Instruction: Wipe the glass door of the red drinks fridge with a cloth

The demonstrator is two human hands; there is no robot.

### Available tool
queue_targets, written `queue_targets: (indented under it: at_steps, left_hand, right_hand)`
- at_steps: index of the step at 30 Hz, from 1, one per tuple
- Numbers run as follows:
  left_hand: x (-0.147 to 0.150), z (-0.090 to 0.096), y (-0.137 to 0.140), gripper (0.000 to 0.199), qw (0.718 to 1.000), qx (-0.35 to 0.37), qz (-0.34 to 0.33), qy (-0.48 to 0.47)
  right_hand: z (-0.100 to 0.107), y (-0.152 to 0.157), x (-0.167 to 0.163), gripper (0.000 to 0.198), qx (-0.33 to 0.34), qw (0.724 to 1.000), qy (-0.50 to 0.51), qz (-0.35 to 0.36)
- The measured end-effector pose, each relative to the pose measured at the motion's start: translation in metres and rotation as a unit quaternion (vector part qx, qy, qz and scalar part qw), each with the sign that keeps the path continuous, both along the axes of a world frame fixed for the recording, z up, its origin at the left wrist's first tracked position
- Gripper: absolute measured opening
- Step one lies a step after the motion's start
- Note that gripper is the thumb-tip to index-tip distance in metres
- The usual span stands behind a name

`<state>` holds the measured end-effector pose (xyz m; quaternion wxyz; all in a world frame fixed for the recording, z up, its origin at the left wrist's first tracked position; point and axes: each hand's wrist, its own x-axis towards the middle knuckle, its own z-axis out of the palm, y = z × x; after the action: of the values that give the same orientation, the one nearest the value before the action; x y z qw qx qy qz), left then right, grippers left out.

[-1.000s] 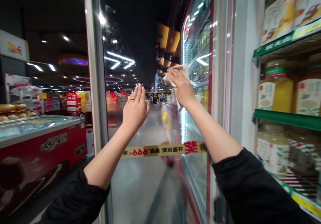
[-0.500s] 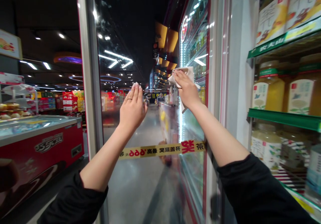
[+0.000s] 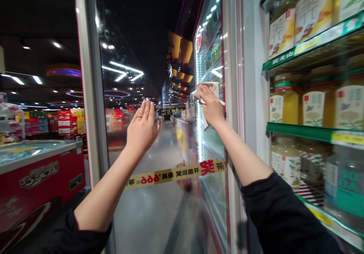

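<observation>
A tall glass door (image 3: pixel 153 38) in a grey metal frame (image 3: pixel 88 72) stands before me. My left hand (image 3: pixel 143 127), with a ring on one finger, lies flat against the glass, fingers stretched out and holding nothing. Toward the door's right side, my right hand (image 3: pixel 211 108) presses a white cloth (image 3: pixel 214 89) to the pane; its edges stick out above and below the fingers. A yellow sticker strip (image 3: pixel 170 173) with red and black characters, seen mirrored, runs across the glass beneath both hands.
At the right, shelves with green price rails (image 3: pixel 301 132) carry several bottled drinks (image 3: pixel 313 102). A red chest freezer (image 3: pixel 42 178) stands beyond the door at the left. Ceiling lights and another lit cooler (image 3: pixel 209 57) show in the glass.
The view has turned slightly right, so the door and hands sit further left and more shelf shows. Both hands stay on the glass, the right one with the cloth.
</observation>
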<state>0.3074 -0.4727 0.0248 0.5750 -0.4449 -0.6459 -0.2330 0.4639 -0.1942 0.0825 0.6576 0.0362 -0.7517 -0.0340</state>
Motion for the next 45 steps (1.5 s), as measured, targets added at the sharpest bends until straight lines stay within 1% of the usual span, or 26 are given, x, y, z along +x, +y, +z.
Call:
queue_targets:
  at_steps: [2, 4, 6, 7, 9, 11, 13, 14, 16, 18, 20, 21, 23, 26, 27, 29, 31, 33, 34, 36, 38, 42, 44, 45]
  left_hand:
    - [0.002, 0.001, -0.001, 0.079, 1.000, -0.003, 0.001, 0.000]
    - [0.005, 0.002, -0.002, 0.077, 1.000, -0.005, 0.004, -0.002]
    - [0.010, 0.003, -0.002, 0.075, 1.000, -0.005, 0.006, -0.009]
    - [0.012, 0.004, -0.003, 0.075, 1.000, -0.006, 0.008, -0.014]
    - [0.017, 0.004, -0.002, 0.076, 1.000, -0.012, 0.015, -0.025]
    - [0.019, 0.004, -0.001, 0.076, 0.999, -0.016, 0.018, -0.034]
    - [0.019, 0.003, 0.001, 0.078, 0.999, -0.010, 0.011, -0.037]
    - [0.018, 0.002, 0.002, 0.079, 0.999, -0.005, 0.006, -0.038]
    - [0.017, 0.001, 0.004, 0.082, 0.999, 0.006, -0.002, -0.038]
    - [0.020, 0.002, 0.005, 0.082, 0.999, 0.012, 0.002, -0.044]
    - [0.026, 0.004, 0.004, 0.081, 0.998, 0.007, 0.020, -0.061]
    - [0.030, 0.005, 0.003, 0.080, 0.997, -0.002, 0.034, -0.073]
    - [0.040, 0.008, 0.003, 0.080, 0.993, -0.022, 0.061, -0.097]
    - [0.052, 0.012, 0.007, 0.087, 0.989, -0.027, 0.082, -0.123]
    - [0.055, 0.012, 0.011, 0.091, 0.988, -0.021, 0.083, -0.128]
    - [0.058, 0.012, 0.017, 0.099, 0.988, -0.006, 0.081, -0.133]
    - [0.060, 0.011, 0.022, 0.103, 0.988, 0.004, 0.075, -0.134]
    - [0.060, 0.010, 0.024, 0.105, 0.988, 0.006, 0.074, -0.133]
    - [0.059, 0.009, 0.023, 0.105, 0.988, 0.003, 0.075, -0.133]
    - [0.057, 0.008, 0.021, 0.104, 0.989, -0.002, 0.075, -0.130]
    - [0.053, 0.007, 0.018, 0.103, 0.991, -0.003, 0.068, -0.118]
    - [0.051, 0.006, 0.016, 0.104, 0.993, -0.002, 0.060, -0.103]
    - [0.051, 0.006, 0.015, 0.106, 0.992, -0.006, 0.069, -0.109]
    - [0.052, 0.006, 0.015, 0.106, 0.991, -0.007, 0.073, -0.111]
  right_hand:
    - [-0.009, -0.004, 0.000, 0.097, 0.015, 1.000, -0.015, -0.002]
    - [-0.024, -0.002, 0.005, 0.095, 0.039, 0.999, -0.037, 0.001]
    - [-0.033, 0.006, 0.012, 0.092, 0.045, 0.998, -0.044, 0.000]
    - [-0.034, 0.012, 0.016, 0.091, 0.038, 0.999, -0.038, -0.003]
    - [-0.026, 0.023, 0.020, 0.088, 0.010, 1.000, -0.016, -0.010]
    - [-0.013, 0.027, 0.017, 0.085, -0.019, 1.000, 0.008, -0.018]
    - [-0.004, 0.020, 0.010, 0.083, -0.024, 1.000, 0.009, -0.018]
    - [-0.004, 0.014, 0.005, 0.084, -0.014, 1.000, -0.003, -0.015]
    - [-0.012, 0.000, -0.001, 0.089, 0.020, 0.999, -0.042, -0.004]
    - [-0.028, -0.008, 0.000, 0.094, 0.051, 0.996, -0.076, 0.007]
    - [-0.041, -0.005, 0.008, 0.097, 0.060, 0.994, -0.095, 0.009]
    - [-0.044, 0.001, 0.013, 0.097, 0.055, 0.994, -0.099, 0.006]
    - [-0.041, 0.018, 0.023, 0.098, 0.029, 0.996, -0.090, -0.008]
    - [-0.025, 0.038, 0.027, 0.094, -0.031, 0.999, -0.030, -0.030]
    - [-0.020, 0.039, 0.025, 0.092, -0.043, 0.998, -0.013, -0.034]
    - [-0.017, 0.034, 0.018, 0.091, -0.040, 0.999, -0.004, -0.034]
    - [-0.025, 0.022, 0.012, 0.094, -0.009, 0.999, -0.022, -0.022]
    - [-0.038, 0.014, 0.013, 0.097, 0.024, 0.998, -0.050, -0.006]
    - [-0.045, 0.014, 0.015, 0.098, 0.034, 0.998, -0.059, -0.001]
    - [-0.053, 0.020, 0.022, 0.098, 0.031, 0.998, -0.062, -0.002]
    - [-0.050, 0.033, 0.029, 0.094, 0.000, 0.999, -0.039, -0.010]
    - [-0.026, 0.052, 0.027, 0.084, -0.075, 0.997, 0.027, -0.017]
    - [-0.021, 0.051, 0.023, 0.083, -0.084, 0.996, 0.035, -0.016]
    - [-0.024, 0.049, 0.022, 0.083, -0.078, 0.996, 0.028, -0.015]
